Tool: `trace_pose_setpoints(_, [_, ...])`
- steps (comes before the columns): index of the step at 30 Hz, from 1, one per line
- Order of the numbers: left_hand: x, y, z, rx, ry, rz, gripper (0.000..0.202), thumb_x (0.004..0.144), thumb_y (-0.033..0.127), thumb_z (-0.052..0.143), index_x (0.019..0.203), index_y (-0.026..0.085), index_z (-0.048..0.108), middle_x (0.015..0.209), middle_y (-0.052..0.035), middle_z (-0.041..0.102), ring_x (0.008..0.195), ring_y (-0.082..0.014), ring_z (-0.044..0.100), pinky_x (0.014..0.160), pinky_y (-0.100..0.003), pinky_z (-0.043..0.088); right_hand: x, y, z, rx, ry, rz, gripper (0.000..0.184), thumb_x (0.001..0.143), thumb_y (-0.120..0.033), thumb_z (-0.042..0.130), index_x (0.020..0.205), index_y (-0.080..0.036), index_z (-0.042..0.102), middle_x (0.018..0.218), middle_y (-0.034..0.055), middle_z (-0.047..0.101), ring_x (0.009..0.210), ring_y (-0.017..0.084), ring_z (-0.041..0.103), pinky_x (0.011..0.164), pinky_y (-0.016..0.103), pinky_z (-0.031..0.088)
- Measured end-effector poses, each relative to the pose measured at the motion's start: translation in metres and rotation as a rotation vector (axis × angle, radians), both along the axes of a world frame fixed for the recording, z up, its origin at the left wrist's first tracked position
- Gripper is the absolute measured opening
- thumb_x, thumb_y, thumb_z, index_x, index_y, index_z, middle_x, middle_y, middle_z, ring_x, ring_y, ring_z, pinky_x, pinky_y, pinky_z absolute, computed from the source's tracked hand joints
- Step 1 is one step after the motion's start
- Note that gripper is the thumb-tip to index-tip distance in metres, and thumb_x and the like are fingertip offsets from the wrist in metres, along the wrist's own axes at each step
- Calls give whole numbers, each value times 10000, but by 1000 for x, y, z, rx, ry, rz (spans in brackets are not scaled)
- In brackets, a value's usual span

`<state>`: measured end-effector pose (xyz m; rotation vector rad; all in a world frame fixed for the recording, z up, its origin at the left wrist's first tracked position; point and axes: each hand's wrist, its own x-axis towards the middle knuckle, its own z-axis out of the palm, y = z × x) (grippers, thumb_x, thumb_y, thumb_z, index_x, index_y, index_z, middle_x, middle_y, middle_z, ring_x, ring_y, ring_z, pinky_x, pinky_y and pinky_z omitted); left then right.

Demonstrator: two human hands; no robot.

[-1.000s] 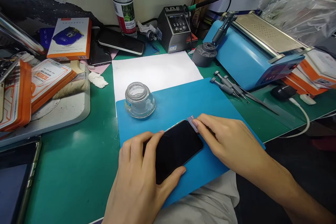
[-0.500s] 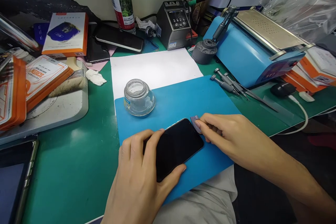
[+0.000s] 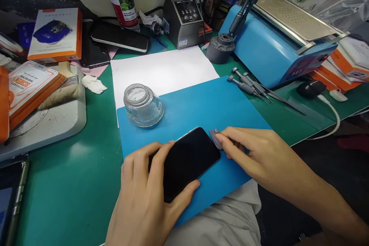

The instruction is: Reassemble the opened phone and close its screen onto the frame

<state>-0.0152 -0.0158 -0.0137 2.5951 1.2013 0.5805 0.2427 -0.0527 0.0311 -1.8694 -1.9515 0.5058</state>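
A black-screened smartphone lies face up on the blue mat. My left hand grips it by its two long edges, fingers on the far side and thumb on the near one; its lower end is hidden under the palm. Between the thumb and fingers of my right hand is a thin, purplish flat pick. The pick is close beside the phone's upper right short edge; I cannot tell whether it touches. Behind the phone, a clear glass jar stands on the mat.
Several screwdrivers and tweezers lie right of the mat. Behind are a blue heating-plate machine, a grey tool holder, a soldering station and a bottle. Orange boxes and a brush are at the left.
The camera view has shifted, so most things appear further left. Both hands keep their grips, and the pick stays beside the same end of the phone, with a slightly wider gap.
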Motion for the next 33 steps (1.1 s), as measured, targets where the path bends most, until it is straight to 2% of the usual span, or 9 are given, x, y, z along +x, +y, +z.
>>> trace_pose_setpoints(6, [-2, 2, -3, 50, 16, -34, 606, 1054, 486, 675, 1520, 144, 494, 1312, -178, 575, 1184, -366, 546, 1001, -507, 463, 1, 2, -5, 21, -25, 11, 429, 1159, -298, 505, 738, -212, 526, 617, -46, 512, 537, 100, 455, 554, 303, 314])
trace_pose_setpoints(11, [2, -1, 1, -2, 26, 13, 575, 1075, 483, 643, 1519, 153, 487, 1352, -183, 541, 1246, -379, 532, 1041, -512, 461, -1, -2, -13, 148, -143, 41, 412, 1153, -249, 515, 743, -201, 522, 621, -50, 476, 522, 87, 414, 537, 306, 289])
trace_pose_setpoints(20, [4, -3, 2, 12, 36, 27, 566, 1087, 504, 620, 1494, 126, 510, 1337, -188, 541, 1214, -367, 526, 1007, -494, 454, -8, -3, -18, 322, -346, 67, 390, 1135, -208, 554, 746, -187, 521, 628, -55, 455, 523, 79, 403, 556, 308, 279])
trace_pose_setpoints(22, [4, -1, 1, 28, 20, 9, 560, 1089, 507, 613, 1489, 127, 515, 1325, -181, 548, 1196, -357, 527, 992, -485, 451, -7, -1, -18, 280, -307, 66, 406, 1141, -231, 547, 739, -193, 513, 616, -58, 449, 508, 79, 402, 547, 311, 278])
trace_pose_setpoints(27, [3, 2, -2, 68, 0, -20, 581, 1093, 519, 601, 1496, 108, 521, 1303, -174, 553, 1172, -342, 525, 966, -468, 451, -3, 2, -13, 25, -62, -21, 448, 1161, -314, 497, 723, -217, 508, 589, -53, 498, 491, 91, 452, 510, 296, 300])
trace_pose_setpoints(31, [3, 1, 0, 55, 5, -25, 679, 1105, 568, 563, 1575, 86, 478, 1340, -188, 550, 1201, -358, 517, 994, -491, 465, 1, 1, -6, -87, 46, -74, 474, 1159, -375, 469, 713, -222, 521, 582, -46, 548, 487, 98, 491, 497, 278, 325])
trace_pose_setpoints(33, [3, 2, 3, 52, 31, -45, 710, 1096, 595, 566, 1587, 91, 474, 1375, -198, 547, 1218, -372, 515, 993, -509, 480, 7, 3, -4, -91, 40, -91, 497, 1166, -418, 450, 721, -223, 553, 593, -44, 585, 494, 97, 526, 511, 262, 363])
